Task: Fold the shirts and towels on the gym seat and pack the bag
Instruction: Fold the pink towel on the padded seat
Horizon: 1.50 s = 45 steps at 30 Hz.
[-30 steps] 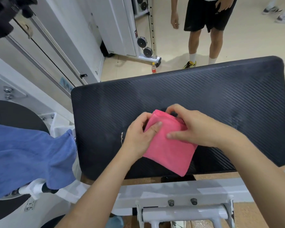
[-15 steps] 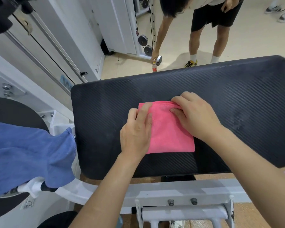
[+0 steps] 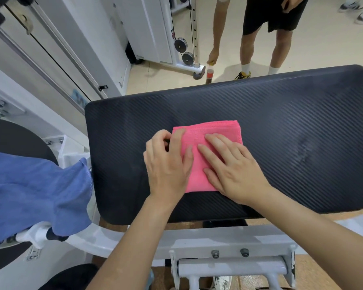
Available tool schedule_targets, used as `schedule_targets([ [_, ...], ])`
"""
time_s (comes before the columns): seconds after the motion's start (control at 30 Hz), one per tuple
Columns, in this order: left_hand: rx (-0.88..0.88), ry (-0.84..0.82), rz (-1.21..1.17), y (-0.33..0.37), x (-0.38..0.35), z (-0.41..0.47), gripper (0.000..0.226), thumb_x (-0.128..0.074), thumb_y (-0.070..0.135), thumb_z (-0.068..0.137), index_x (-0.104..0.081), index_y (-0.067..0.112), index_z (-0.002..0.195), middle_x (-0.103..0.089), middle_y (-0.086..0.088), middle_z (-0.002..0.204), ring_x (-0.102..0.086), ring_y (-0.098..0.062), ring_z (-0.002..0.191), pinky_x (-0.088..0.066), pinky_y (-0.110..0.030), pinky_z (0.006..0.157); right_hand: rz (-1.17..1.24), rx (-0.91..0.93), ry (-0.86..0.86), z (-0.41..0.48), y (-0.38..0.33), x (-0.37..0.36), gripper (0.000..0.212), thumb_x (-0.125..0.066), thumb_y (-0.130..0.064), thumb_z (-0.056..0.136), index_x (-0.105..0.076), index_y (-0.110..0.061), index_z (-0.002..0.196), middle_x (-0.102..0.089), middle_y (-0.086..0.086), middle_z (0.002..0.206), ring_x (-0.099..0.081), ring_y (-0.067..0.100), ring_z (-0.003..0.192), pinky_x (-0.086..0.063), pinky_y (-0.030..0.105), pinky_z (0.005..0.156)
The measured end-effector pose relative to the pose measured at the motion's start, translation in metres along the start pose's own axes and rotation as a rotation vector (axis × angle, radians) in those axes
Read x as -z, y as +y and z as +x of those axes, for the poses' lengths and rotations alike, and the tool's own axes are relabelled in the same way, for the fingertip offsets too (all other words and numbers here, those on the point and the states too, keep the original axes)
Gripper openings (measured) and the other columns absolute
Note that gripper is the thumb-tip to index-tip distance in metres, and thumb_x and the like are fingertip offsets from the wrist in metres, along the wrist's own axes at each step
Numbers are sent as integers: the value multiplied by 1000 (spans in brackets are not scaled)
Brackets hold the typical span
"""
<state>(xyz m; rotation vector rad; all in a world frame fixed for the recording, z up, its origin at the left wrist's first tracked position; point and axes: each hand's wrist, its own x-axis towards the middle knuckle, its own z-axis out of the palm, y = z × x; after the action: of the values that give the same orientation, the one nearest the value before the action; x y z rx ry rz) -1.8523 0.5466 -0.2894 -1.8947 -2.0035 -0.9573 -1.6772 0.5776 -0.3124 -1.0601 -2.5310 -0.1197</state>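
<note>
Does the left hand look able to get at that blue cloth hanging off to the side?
Probably yes. The left hand rests on the pink towel on the black seat, and the blue cloth hangs just past the seat's left edge, with nothing visible between them.

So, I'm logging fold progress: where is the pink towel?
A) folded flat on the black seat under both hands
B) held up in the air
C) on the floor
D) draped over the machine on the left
A: the pink towel lies folded on the black seat, left hand and right hand on top.
</note>
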Motion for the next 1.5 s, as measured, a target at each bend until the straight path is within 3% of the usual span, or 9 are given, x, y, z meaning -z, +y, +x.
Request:
schedule_targets([
  [0.1,-310,-46,-66,-3,10,-29,16,-66,19,88,-66,10,102,-57,-10,102,-52,-25,87,-48,-39,72,12,-7,-23,1,1,0,51,-41,-41,99,-49,-13,141,-44,13,148,-39,27,137,-33,39,105],
  [0.2,-444,-231,-55,-18,6,-61,30,-65,24,91,-63,10,118,-58,-11,119,-56,-26,109,-50,-40,92,82,-14,-89,4,3,7,50,-43,-40,98,-49,-14,141,-42,11,148,-38,27,137,-31,39,106],
  [0.4,-444,-264,-38,-28,4,-65,41,-65,6,89,-59,13,129,-58,-9,131,-53,-22,121,-41,-42,107,235,-100,-70,-13,2,50,39,-43,-33,93,-62,-12,121,-56,6,131,-55,24,118,-53,38,92],
  [0.63,-478,-274,111,-16,10,-47,44,-39,4,91,-57,4,131,-64,-9,117,-61,-24,106,-39,-42,109,-61,-27,-186,-47,2,21,62,-54,-50,88,-49,-13,137,-39,11,151,-37,27,139,-37,49,106],
  [1.03,-472,-359,107,-13,24,-29,43,-53,27,83,-66,5,117,-64,-9,113,-57,-26,106,-37,-44,108,-54,75,84,-29,12,24,35,-51,-30,93,-68,-11,116,-67,3,123,-64,20,113,-38,37,88],
  [1.2,-521,-426,62,-12,42,-55,37,-54,30,79,-71,7,104,-68,-6,100,-62,-23,92,-39,-36,100,141,123,-209,-40,8,43,34,-54,-37,82,-66,-19,109,-70,-7,107,-68,12,95,-49,34,76],
  [1.3,-421,-505,-13,-15,43,-68,39,-62,29,76,-67,12,111,-64,-1,106,-57,-19,97,-44,-32,92,277,-11,-380,-43,5,51,35,-48,-40,79,-63,-26,107,-69,-14,100,-67,12,86,-51,33,71],
  [1.4,-205,-596,-135,-21,40,-60,45,-70,24,74,-63,21,117,-60,7,109,-53,-17,98,-47,-31,84,383,-131,-379,-32,8,58,31,-40,-48,83,-61,-33,99,-66,-16,80,-61,10,72,-44,28,63],
  [1.5,104,-577,-365,-19,45,-45,25,-73,24,80,-70,40,98,-66,21,95,-53,-7,90,-40,-16,80,509,-227,-373,-27,11,60,22,-47,-53,88,-60,-38,99,-63,-17,75,-57,7,70,-47,30,66],
])
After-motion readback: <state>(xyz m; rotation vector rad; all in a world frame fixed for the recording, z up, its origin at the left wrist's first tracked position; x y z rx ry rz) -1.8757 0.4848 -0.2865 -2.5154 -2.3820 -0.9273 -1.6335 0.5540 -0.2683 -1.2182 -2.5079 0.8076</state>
